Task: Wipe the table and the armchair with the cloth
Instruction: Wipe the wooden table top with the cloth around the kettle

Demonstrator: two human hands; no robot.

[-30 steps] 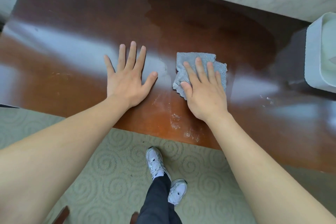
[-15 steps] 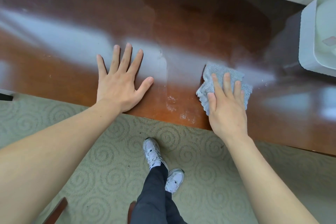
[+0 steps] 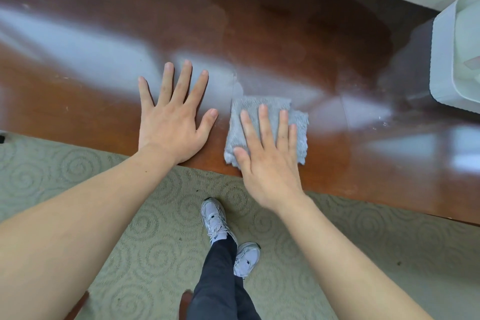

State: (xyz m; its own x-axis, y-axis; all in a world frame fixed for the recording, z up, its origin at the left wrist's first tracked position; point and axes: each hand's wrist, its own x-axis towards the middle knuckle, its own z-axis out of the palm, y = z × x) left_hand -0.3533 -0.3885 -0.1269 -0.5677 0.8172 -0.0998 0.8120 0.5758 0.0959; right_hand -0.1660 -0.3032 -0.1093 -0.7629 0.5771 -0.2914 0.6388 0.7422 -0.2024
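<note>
while left hand (image 3: 172, 122) lies flat on table (image 3: 272, 34), fingers straight and spread, holding nothing, right hand (image 3: 267, 156) presses cloth (image 3: 259, 106) down with straight fingers, no grip. cloth grey, folded, at table's near edge, at 3 o'clock from left hand, just beside thumb. white box (image 3: 441, 60) at 2 o'clock, well apart. shoes (image 3: 215, 218) on carpet (image 3: 78, 176) at 6 o'clock.
</note>
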